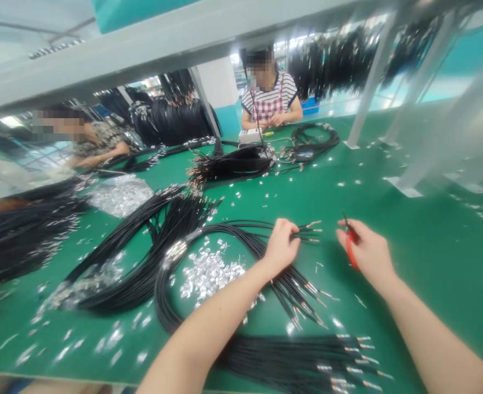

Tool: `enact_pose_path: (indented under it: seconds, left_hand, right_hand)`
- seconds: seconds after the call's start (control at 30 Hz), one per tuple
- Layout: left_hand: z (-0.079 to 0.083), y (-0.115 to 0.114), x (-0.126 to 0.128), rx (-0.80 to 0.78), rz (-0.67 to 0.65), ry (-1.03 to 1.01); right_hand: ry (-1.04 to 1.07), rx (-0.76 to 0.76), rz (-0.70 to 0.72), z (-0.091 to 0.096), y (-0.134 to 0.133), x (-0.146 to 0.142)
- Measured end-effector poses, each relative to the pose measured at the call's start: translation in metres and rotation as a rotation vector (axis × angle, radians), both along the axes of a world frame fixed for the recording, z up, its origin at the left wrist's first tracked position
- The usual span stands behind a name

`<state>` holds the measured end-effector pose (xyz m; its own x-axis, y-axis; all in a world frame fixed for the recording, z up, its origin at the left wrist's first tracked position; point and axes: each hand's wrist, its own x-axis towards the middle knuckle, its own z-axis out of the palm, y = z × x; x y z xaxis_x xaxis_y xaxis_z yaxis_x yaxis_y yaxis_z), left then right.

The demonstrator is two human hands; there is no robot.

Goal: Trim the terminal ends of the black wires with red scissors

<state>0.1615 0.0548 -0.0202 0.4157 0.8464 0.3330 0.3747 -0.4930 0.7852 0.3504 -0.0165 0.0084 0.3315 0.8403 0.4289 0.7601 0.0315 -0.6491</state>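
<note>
My left hand [281,244] is closed around a few thin black cables [307,238]. Their stripped, copper-coloured ends stick out to the right of my fingers. In my right hand [371,251], a short distance to the right, is a pair of red-handled scissors [351,250] with the dark tip pointing up and away. The scissors are apart from the cables. Below my left hand, more cable ends [303,298] of a looped bundle fan out over the green table [442,251]. A pile of small silvery pieces [211,271] lies inside the loop.
A straight cable bundle [286,358] lies along the near edge. Further bundles [122,262] and a clear bag of silvery bits [120,194] are at left. Two people [272,101] sit across the table. Grey posts [373,82] stand at right beneath an overhead beam [143,52].
</note>
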Motion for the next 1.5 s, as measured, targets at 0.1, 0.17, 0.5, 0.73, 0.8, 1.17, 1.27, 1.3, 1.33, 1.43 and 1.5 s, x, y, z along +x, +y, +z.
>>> enact_pose_path:
  seconds: [0.1,0.17,0.5,0.73,0.8,1.17,1.27,1.3,1.33,1.43,1.5]
  left_hand:
    - [0.015,-0.01,-0.013,-0.008,-0.235,0.217]
    - [0.024,-0.016,-0.018,0.037,-0.475,0.391]
    - [0.025,-0.031,-0.024,-0.034,-0.691,0.508]
    - [0.034,-0.024,-0.041,-0.508,-0.189,-0.437]
    - [0.037,-0.02,-0.042,-0.566,-0.118,-0.563]
    - [0.033,-0.016,-0.045,-0.683,-0.105,-0.696]
    - [0.035,-0.014,-0.047,-0.739,-0.112,-0.722]
    - [0.036,-0.013,-0.048,-0.771,-0.125,-0.732]
    - [0.036,-0.012,-0.049,-0.807,-0.146,-0.745]
    - [0.034,-0.01,-0.05,-0.897,-0.222,-0.807]
    - [0.034,-0.009,-0.051,-0.926,-0.256,-0.838]
  right_hand:
    - [0.004,0.012,0.01,0.0,-0.001,0.001]
    - [-0.005,0.017,0.033,-0.001,-0.001,0.0]
    - [0.06,-0.006,0.061,-0.005,0.001,-0.005]
    - [0.438,0.073,0.116,0.012,-0.001,-0.019]
    - [0.526,0.077,0.198,0.022,-0.001,-0.033]
    - [0.634,-0.039,0.482,0.049,0.039,-0.099]
    - [0.637,-0.086,0.498,0.051,0.047,-0.101]
    - [0.64,-0.106,0.51,0.052,0.049,-0.101]
    - [0.643,-0.13,0.528,0.052,0.051,-0.101]
    - [0.674,-0.225,0.607,0.051,0.056,-0.101]
    - [0.753,-0.269,0.66,0.046,0.059,-0.1]
